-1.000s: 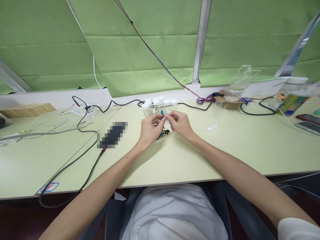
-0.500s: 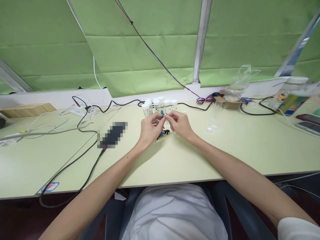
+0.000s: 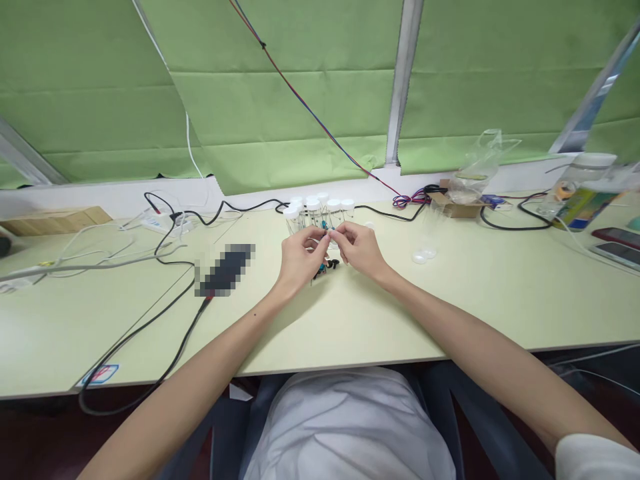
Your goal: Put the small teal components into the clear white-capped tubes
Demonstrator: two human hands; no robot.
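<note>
Over the middle of the table, my left hand (image 3: 301, 255) and my right hand (image 3: 361, 248) meet at the fingertips. Both are closed in a pinch on something small and partly blue, mostly hidden by the fingers, whose kind I cannot make out. Just behind them stands a group of clear vials (image 3: 314, 212) with white caps. On the tabletop below the fingers lie small black and blue parts (image 3: 329, 265), partly covered by my left hand. To the right of my right hand, clear empty tubes (image 3: 428, 233) lie on the table.
A dark, blurred-out device (image 3: 227, 270) with a black cable lies left of my hands. White cables and a power strip (image 3: 163, 220) spread farther left, by a wooden block (image 3: 57, 221). At the back right are a cardboard box (image 3: 463, 208), a plastic bag (image 3: 475, 177) and a jar (image 3: 583, 175).
</note>
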